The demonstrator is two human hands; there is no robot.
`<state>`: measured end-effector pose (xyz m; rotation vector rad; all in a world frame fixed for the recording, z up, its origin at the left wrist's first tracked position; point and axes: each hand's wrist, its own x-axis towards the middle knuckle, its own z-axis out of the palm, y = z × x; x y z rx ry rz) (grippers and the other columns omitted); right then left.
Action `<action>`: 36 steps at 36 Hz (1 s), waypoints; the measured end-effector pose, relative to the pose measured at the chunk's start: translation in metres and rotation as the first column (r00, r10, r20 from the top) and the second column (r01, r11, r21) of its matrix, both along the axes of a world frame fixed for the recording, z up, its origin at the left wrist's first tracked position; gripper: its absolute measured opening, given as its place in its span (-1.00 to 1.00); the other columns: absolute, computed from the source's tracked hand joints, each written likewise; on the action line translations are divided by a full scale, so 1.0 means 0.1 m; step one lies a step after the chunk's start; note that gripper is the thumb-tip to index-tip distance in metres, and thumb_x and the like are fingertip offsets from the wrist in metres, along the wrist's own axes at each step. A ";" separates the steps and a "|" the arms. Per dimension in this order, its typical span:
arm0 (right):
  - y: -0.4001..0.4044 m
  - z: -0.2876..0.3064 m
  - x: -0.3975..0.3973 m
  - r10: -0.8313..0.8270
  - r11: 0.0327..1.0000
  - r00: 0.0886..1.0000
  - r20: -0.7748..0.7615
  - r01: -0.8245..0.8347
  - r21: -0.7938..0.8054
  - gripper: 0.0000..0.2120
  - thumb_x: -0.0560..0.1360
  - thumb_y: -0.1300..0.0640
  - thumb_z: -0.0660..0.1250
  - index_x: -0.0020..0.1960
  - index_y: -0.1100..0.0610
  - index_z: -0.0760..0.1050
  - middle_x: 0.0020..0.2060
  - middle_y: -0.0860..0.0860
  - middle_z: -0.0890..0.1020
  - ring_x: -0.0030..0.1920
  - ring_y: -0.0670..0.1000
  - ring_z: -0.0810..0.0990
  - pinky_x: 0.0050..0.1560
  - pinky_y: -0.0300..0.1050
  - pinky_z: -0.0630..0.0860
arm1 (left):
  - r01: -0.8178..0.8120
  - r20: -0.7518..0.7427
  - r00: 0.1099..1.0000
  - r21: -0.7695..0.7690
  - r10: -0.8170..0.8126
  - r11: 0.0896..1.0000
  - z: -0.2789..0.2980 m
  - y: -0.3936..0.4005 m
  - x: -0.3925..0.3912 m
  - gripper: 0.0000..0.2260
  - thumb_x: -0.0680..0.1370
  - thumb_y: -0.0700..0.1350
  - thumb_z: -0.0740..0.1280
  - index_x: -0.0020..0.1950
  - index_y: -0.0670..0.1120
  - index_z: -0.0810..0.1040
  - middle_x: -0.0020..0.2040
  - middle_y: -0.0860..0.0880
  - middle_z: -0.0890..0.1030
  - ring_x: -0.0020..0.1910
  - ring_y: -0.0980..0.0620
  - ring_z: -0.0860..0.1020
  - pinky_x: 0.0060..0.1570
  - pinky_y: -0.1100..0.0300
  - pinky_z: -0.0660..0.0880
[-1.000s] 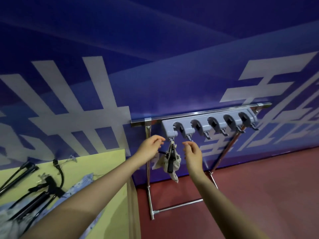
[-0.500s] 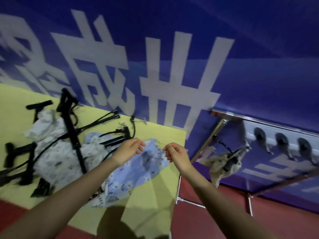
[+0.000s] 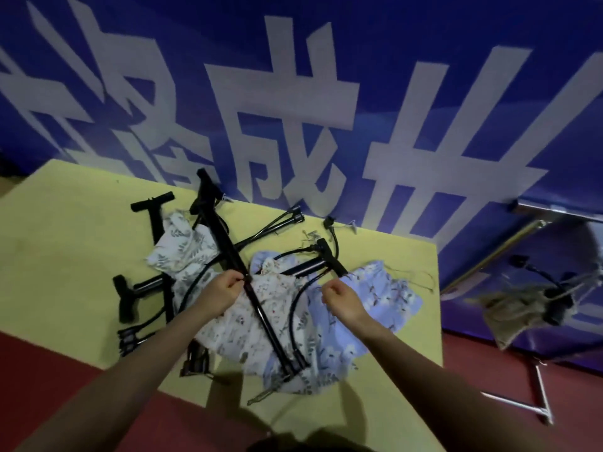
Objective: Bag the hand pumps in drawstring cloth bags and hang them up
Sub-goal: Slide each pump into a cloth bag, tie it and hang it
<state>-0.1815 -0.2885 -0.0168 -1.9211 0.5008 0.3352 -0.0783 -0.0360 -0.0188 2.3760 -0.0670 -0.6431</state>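
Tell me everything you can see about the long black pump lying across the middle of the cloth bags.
The long black pump is a slim, dark, glossy tube that looks like metal, lying flat and diagonal on the yellow table. Its T-shaped handle end points toward the blue wall; its foot end lies near the table's front edge. It rests on the white floral bag and the blue floral bag. The left hand touches its shaft midway; whether it grips is unclear.

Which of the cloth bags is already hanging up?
The beige bag at far right, hanging on the metal rack with a black pump inside. The white leaf-print bag, cream floral bag and blue floral bag lie on the yellow table.
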 end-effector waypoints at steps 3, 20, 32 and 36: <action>0.29 -0.07 0.01 0.061 0.998 0.998 0.005 -0.061 0.028 -0.69 0.64 0.17 0.13 -0.16 0.38 0.39 -0.28 0.29 0.31 -0.27 0.08 0.28 -0.21 -0.04 0.24 | 0.011 0.011 1.000 0.016 -0.012 1.000 -0.04 0.29 0.12 -0.71 0.64 -0.04 0.19 0.31 -0.13 0.45 0.05 -0.09 0.51 0.00 -0.06 0.50 -0.02 0.10 0.42; 0.78 -0.62 0.40 -0.059 0.998 0.989 -0.132 0.055 -0.036 -0.65 0.60 -0.07 0.23 -0.19 0.17 0.31 -0.41 0.04 0.35 -0.32 0.10 0.39 -0.30 -0.04 0.30 | -0.033 -0.034 0.999 0.010 0.033 0.999 -0.29 0.31 0.86 -0.63 0.59 0.12 0.27 -0.29 -0.10 0.39 -0.45 -0.03 0.41 -0.48 0.00 0.44 -0.40 0.19 0.31; 0.22 -0.61 0.48 -0.494 0.748 0.870 -0.010 0.418 -0.515 -0.54 0.56 -0.02 0.25 0.35 0.23 0.35 0.25 0.21 0.44 0.28 0.19 0.37 0.19 0.04 0.38 | 0.052 -0.193 0.980 0.032 -0.045 0.998 -0.51 -0.02 0.92 -0.42 0.51 0.38 0.12 -0.23 -0.12 0.56 -0.32 -0.12 0.56 -0.32 -0.15 0.59 -0.31 0.11 0.43; -0.11 -0.71 0.27 -0.521 0.782 0.812 -0.263 0.330 -0.530 -0.25 0.50 -0.17 0.33 0.46 0.29 0.19 0.36 0.26 0.32 0.38 0.26 0.26 0.29 0.09 0.33 | 0.223 -0.180 0.967 0.231 -0.183 0.947 -0.44 -0.10 0.93 -0.36 0.54 0.40 -0.03 -0.31 -0.07 0.54 -0.36 -0.07 0.59 -0.41 -0.05 0.49 -0.32 0.18 0.36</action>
